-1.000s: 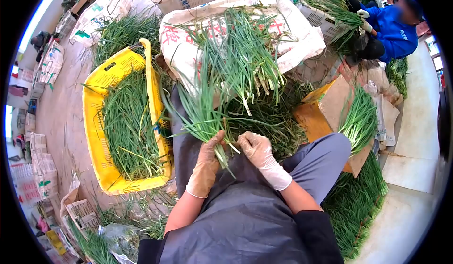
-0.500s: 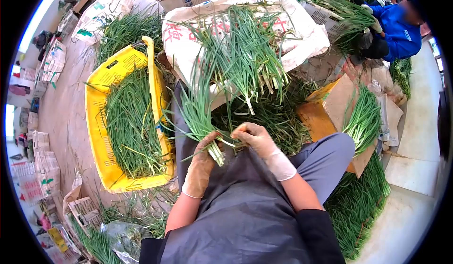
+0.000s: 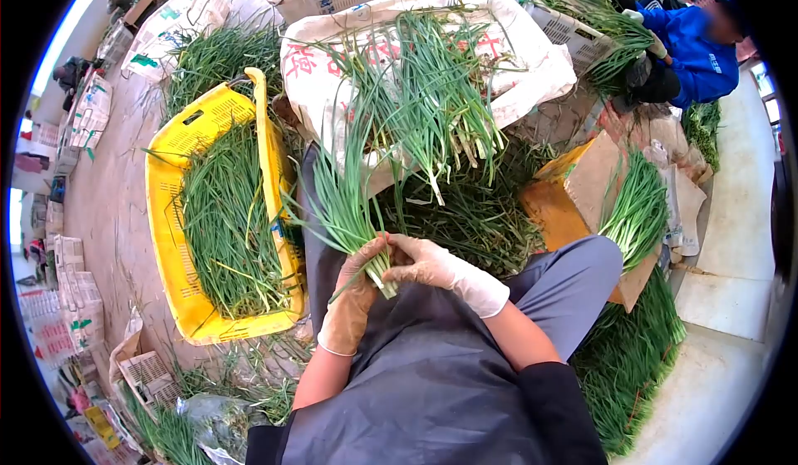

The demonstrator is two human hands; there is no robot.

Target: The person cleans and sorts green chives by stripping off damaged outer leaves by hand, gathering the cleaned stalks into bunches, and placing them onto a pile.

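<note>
My left hand [image 3: 356, 286], in a thin, stained glove, is closed around a bunch of scallions [image 3: 349, 216] near the pale stem ends. The green leaves fan upward and away from me. My gloved right hand [image 3: 424, 267] touches the same bunch from the right, its fingers closed at the white stems; part of its grip is hidden. Beyond the hands, a loose pile of scallions [image 3: 445, 91] lies on a white sheet with red lettering [image 3: 532, 83], roots toward me.
A yellow crate [image 3: 166, 241] of greens stands to the left. Discarded leaves [image 3: 465, 224] lie beneath the sheet's edge. To the right, a cardboard box [image 3: 594, 174] has a neat scallion bundle [image 3: 638, 211] against it. A person in blue [image 3: 698, 54] sits at the upper right handling greens.
My right hand has moved left from beside the bunch onto its stems. The thin strand drawn out between my hands no longer shows. My left hand keeps its hold.
</note>
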